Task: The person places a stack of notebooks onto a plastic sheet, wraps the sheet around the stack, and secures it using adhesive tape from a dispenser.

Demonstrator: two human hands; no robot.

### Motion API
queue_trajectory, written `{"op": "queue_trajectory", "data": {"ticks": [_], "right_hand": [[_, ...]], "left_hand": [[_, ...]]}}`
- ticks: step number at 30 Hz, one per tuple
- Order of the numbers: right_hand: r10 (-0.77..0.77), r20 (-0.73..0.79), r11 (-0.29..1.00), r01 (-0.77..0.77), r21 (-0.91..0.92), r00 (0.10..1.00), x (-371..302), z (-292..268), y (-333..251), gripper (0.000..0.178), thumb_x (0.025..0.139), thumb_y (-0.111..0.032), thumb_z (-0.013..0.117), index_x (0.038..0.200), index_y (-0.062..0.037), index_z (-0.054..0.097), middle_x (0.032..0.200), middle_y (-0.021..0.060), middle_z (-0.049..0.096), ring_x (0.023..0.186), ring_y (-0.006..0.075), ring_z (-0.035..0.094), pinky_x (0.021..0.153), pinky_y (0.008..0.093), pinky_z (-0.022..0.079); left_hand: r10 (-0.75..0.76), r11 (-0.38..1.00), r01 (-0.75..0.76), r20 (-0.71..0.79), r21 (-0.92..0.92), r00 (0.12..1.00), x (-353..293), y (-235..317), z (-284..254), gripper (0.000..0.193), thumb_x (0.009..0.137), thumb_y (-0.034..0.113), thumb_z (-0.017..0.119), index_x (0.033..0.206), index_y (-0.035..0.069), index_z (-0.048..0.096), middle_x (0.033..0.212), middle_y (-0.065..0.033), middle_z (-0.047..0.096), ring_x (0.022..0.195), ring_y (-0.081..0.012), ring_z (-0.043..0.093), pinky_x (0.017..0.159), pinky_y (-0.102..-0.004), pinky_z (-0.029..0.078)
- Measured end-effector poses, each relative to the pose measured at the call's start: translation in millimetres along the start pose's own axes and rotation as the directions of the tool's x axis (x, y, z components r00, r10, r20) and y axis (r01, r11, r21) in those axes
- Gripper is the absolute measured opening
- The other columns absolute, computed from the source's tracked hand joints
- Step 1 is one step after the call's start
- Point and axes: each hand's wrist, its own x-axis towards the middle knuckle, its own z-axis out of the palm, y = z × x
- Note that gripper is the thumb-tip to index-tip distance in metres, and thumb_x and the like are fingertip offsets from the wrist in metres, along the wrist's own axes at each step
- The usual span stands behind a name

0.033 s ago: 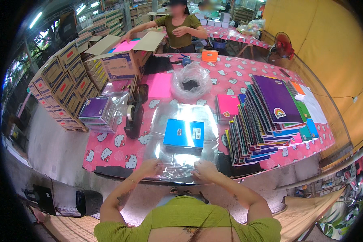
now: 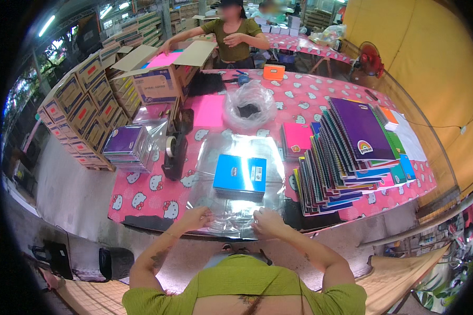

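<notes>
A short stack of blue spiral notebooks lies on a flat stack of clear plastic sheets or bags in front of me. At the near edge of this plastic, my left hand pinches its left part. My right hand grips the same near edge farther right, fingers closed on it. Between the two hands the film is wrinkled and shiny. Both hands are nearer to me than the blue notebooks and apart from them.
Leaning spiral notebooks are piled on the right. A tape dispenser and wrapped notebooks sit on the left. Beyond are a bundle of clear plastic and an open carton, where a co-worker has one hand.
Folds and glare in the clear plastic between my hands differ slightly. Both hands keep nearly the same place.
</notes>
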Motion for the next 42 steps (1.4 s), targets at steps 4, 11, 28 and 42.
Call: {"op": "queue_trajectory", "data": {"ticks": [4,11,28,42], "right_hand": [[0.016,0.182,0.975,-0.055,0.214,0.983,-13,-10,34,0.026,0.087,-0.019,0.058,0.109,-0.0058,0.064,0.100,0.0169,0.068,0.091,0.0347,0.067,0.077,0.0437,0.054],[0.141,0.151,0.945,-0.178,0.275,0.979,-13,-45,20,0.018,0.081,-0.010,0.063,0.097,-0.0068,0.070,0.093,0.0129,0.070,0.083,0.0288,0.069,0.074,0.0372,0.053],[-0.019,-0.098,0.998,0.013,-0.063,0.995,69,35,-90,0.046,0.085,-0.016,0.059,0.131,-0.0124,0.054,0.143,0.0204,0.045,0.135,0.0359,0.042,0.108,0.0546,0.034],[0.253,-0.207,0.962,-0.268,-0.049,0.945,118,12,-67,0.066,0.088,-0.039,0.064,0.145,-0.0140,0.042,0.152,0.0132,0.036,0.142,0.0329,0.031,0.110,0.0632,0.024]], "left_hand": [[-0.055,0.996,0.038,0.201,0.086,0.978,-15,-34,-33,0.028,0.086,0.028,0.066,0.100,0.005,0.069,0.091,-0.0158,0.068,0.089,-0.0357,0.065,0.082,-0.0408,0.051],[-0.137,0.988,0.148,0.180,-0.049,0.974,36,-20,-87,0.026,0.084,0.021,0.061,0.098,0.003,0.072,0.093,-0.0145,0.072,0.087,-0.0318,0.068,0.078,-0.0401,0.052],[-0.416,0.638,0.349,0.074,-0.687,0.906,146,-88,-86,0.025,0.086,0.021,0.064,0.091,-0.002,0.069,0.082,-0.0078,0.065,0.074,-0.0161,0.064,0.067,-0.0287,0.052],[-0.027,0.995,-0.018,-0.456,-0.095,0.890,206,-52,-97,0.024,0.087,0.014,0.063,0.102,-0.004,0.068,0.099,-0.0175,0.069,0.091,-0.0280,0.068,0.084,-0.0358,0.052]]}}
